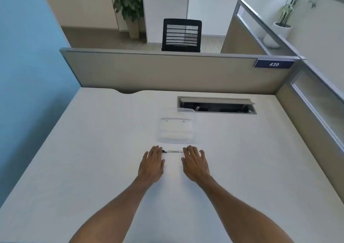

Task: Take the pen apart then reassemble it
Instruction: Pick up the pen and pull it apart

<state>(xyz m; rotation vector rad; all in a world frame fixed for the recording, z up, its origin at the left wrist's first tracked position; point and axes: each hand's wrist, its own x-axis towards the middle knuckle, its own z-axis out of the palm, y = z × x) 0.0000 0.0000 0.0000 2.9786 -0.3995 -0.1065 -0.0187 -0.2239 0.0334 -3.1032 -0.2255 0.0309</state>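
Observation:
A thin pen [172, 151] with a clear barrel and a dark left end lies crosswise on the white desk [93, 149]. My left hand [152, 163] rests palm down with its fingertips at the pen's left end. My right hand [195, 163] lies palm down with its fingers spread over the pen's right end, which is hidden beneath them. Neither hand is closed around the pen. Whether the fingertips touch it I cannot tell.
A clear plastic box [176, 129] stands just beyond the pen. Behind it is an open cable hatch [216, 105] in the desk. Grey partitions [167, 71] close the far and right sides. A black chair [182, 35] stands beyond.

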